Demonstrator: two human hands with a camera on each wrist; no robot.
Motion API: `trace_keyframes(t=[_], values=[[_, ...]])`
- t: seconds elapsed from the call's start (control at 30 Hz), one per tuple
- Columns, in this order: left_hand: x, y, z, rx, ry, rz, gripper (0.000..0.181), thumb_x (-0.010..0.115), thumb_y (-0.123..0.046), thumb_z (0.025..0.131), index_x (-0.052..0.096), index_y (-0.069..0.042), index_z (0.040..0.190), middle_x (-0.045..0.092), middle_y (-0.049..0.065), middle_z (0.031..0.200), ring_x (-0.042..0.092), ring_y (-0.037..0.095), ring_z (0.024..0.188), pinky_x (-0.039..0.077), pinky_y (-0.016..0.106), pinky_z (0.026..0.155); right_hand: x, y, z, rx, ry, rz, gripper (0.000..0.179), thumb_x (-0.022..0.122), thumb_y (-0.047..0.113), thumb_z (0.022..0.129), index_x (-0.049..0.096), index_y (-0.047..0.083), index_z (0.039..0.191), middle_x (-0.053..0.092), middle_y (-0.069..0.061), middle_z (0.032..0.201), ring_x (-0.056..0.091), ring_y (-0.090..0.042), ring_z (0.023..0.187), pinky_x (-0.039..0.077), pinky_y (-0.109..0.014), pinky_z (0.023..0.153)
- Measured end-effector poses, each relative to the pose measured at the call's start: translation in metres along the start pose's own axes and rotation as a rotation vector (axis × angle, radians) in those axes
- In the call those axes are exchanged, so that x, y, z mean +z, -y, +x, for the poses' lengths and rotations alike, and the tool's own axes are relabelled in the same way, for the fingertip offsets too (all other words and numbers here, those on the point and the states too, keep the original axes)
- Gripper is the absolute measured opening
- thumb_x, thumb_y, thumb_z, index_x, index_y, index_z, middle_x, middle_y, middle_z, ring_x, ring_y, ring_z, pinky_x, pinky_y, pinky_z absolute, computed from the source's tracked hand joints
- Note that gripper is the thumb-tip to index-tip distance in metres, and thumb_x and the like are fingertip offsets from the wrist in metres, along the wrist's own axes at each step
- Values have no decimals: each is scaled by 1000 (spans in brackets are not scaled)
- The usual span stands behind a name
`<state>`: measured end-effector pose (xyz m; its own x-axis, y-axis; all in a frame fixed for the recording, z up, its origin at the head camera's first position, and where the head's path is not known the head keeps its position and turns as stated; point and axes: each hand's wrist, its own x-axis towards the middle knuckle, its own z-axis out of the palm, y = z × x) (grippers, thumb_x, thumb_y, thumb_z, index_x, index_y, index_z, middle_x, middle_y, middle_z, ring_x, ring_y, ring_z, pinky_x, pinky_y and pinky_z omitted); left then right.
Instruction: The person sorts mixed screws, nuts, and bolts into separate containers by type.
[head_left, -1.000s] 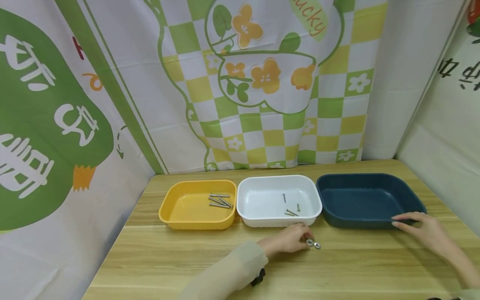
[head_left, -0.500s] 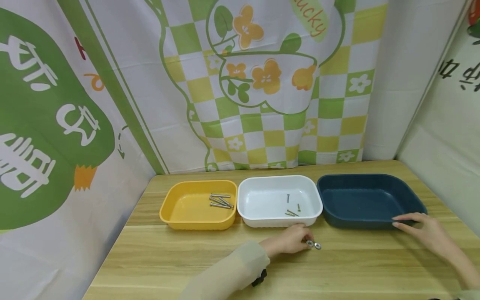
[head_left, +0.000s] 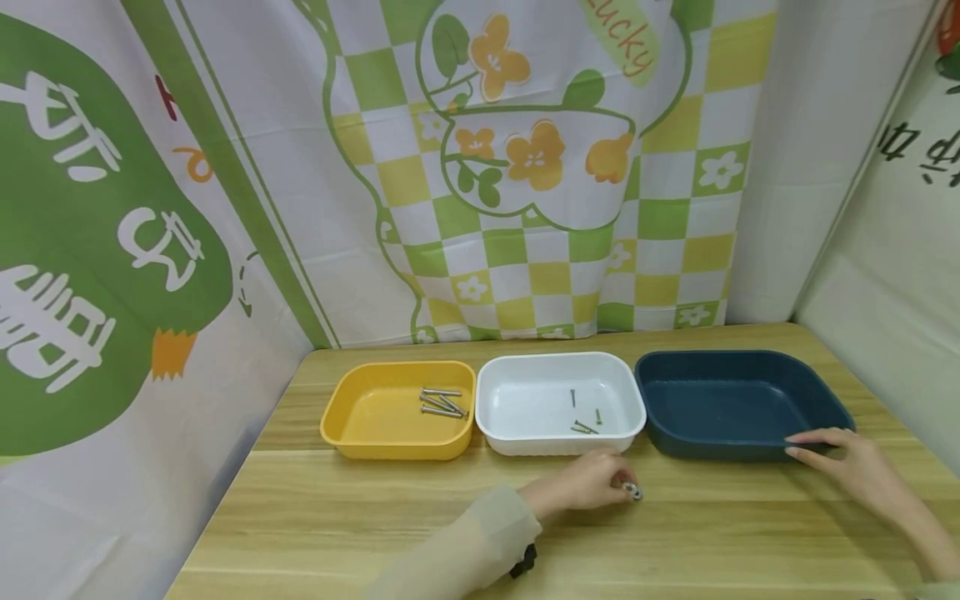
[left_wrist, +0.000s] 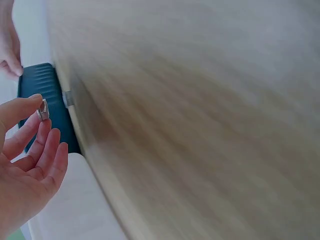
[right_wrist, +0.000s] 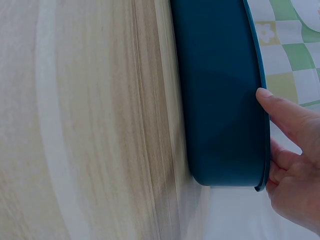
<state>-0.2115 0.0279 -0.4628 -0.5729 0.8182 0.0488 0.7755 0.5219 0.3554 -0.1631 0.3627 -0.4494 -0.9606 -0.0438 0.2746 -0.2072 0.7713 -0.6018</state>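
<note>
My left hand [head_left: 585, 482] is low over the table in front of the white tray [head_left: 525, 447]. Between its thumb and fingertips it pinches a small silver metal nut [left_wrist: 44, 111]. A second nut [left_wrist: 68, 98] shows just beyond the fingers, on the wooden table near the blue tray in the left wrist view. My right hand [head_left: 862, 468] holds the front rim of the dark blue tray [head_left: 720, 448] near its right corner. In the right wrist view the thumb lies on the outside of that rim, and the other fingers are partly hidden behind it.
Side by side stand the yellow tray [head_left: 397, 450], the white one and the blue one. Several long screws [head_left: 442, 403] lie in the yellow tray, several short screws [head_left: 583, 427] in the white. Printed cloth [head_left: 525, 267] hangs behind the table.
My left hand has shifted slightly right, bringing the pinched nut up against the other in the head view, where a small gap stood between them. The right hand keeps its place.
</note>
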Motion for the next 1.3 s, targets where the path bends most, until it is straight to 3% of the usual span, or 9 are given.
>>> trace_keyframes(t=[0.1,0.2,0.3,0.53,0.67,0.77,0.9,1.1,1.3], values=[[-2,-3,1,14,-40,-20,16,65,-16,79,67,-10,93,59,-6,86,49,-3,74,34,3,66,1,0,0,-5,-11,-8,24,66,23,79,66,4,93,44,34,87,22,26,84,34,-51,71],[-5,-5,2,33,-79,-40,16,65,-16,79,66,-8,93,58,-5,86,50,-2,75,34,2,67,2,0,-1,-7,-13,-16,23,67,22,79,66,4,92,60,11,90,23,26,83,34,-51,71],[-9,-7,2,26,-102,-65,16,64,-16,81,66,-8,94,57,-4,86,49,-2,76,34,3,67,3,-1,-1,-5,-19,-40,22,68,22,78,67,5,91,63,-11,91,24,26,82,36,-48,70],[-17,-10,7,-4,-142,-138,17,63,-16,81,65,-8,96,56,-5,88,49,-4,78,35,3,69,3,0,0,2,-13,-27,24,67,24,78,66,4,92,62,2,88,23,25,83,35,-51,71],[-21,-13,11,-2,-179,-159,16,63,-16,81,66,-10,96,56,-5,87,48,-4,78,35,3,68,3,0,0,1,-19,-5,24,67,23,78,66,3,92,62,-6,89,24,25,82,31,-58,77],[-23,-16,15,-16,-191,-162,16,62,-17,82,66,-12,96,55,-6,86,48,-4,77,34,2,68,3,0,0,-9,-25,17,24,68,21,78,65,1,91,61,8,87,24,26,82,26,-63,81],[-25,-20,21,-47,-199,-153,16,62,-19,82,66,-13,96,54,-7,84,47,-4,75,33,3,67,3,0,1,1,-24,-2,24,68,22,77,66,2,91,49,26,85,23,26,82,31,-58,76],[-23,-23,31,-85,-236,-154,16,64,-19,81,66,-14,96,53,-9,82,46,-4,71,33,3,63,3,1,1,0,-29,-26,23,69,22,77,67,4,91,59,11,85,23,27,82,34,-51,72],[-19,-25,41,-99,-277,-152,16,63,-23,82,67,-15,95,54,-9,81,46,-4,71,32,3,62,3,0,1,-22,-64,-12,20,70,19,76,67,4,89,46,33,83,25,28,83,33,-50,73]])
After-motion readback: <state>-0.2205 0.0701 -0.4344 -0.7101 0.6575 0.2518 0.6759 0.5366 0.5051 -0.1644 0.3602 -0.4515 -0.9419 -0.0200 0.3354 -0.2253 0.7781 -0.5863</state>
